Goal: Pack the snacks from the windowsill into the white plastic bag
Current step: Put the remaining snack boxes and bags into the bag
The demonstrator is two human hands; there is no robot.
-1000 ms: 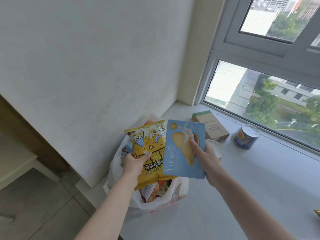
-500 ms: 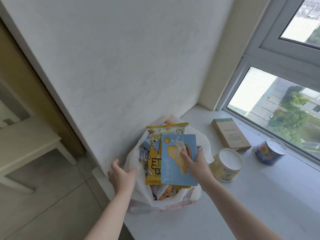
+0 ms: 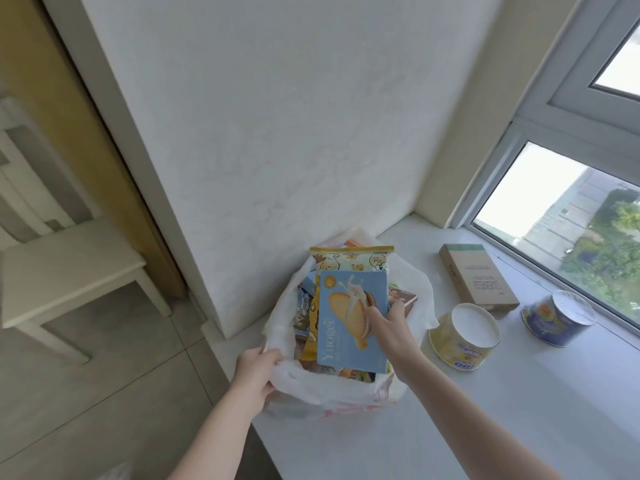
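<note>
Two big surfaces fill your view: the white textured wall (image 3: 277, 133) straight ahead and the pale windowsill (image 3: 485, 410) under the window (image 3: 571, 220), with a grey tiled floor (image 3: 104, 375) and a cream table (image 3: 69, 271) at the left. At the sill's near corner stands the white plastic bag (image 3: 346, 389), and your left hand (image 3: 256, 372) grips its rim. Your right hand (image 3: 388, 327) pinches the blue snack box (image 3: 349, 306) over the bag's open mouth, while a brown carton (image 3: 478, 275), a yellow tub (image 3: 464, 337) and a blue tub (image 3: 557, 317) lie beside it.
</note>
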